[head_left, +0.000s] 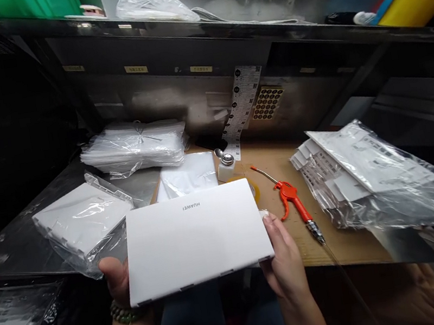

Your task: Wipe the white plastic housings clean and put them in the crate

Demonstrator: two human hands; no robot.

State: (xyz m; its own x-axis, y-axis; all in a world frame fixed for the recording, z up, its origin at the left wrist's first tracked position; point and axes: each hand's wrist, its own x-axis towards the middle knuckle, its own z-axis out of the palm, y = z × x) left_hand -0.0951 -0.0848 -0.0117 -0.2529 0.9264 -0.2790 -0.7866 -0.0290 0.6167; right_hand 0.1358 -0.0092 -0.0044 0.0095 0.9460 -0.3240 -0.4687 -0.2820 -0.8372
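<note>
A flat white plastic cover (197,242) with dark HUAWEI lettering, upside down from here, is held level in both hands over the table's front edge. My left hand (117,280), with a beaded bracelet at the wrist, supports its left end; the thumb shows and the fingers are hidden beneath. My right hand (283,253) grips the right edge, thumb on top. By that thumb shows a small whitish bit I cannot make out. Right of the cover lies a red air blow gun (290,197) on its hose. Behind it stands a small pump bottle (226,166).
Bagged white covers lie at left (85,213) and a bagged stack (354,173) at right. A pile of clear bags (136,145) sits at the back, near folded white sheets (191,172). Cardboard (288,250) covers the table under a metal shelf (163,31). Tape (254,189) is partly hidden.
</note>
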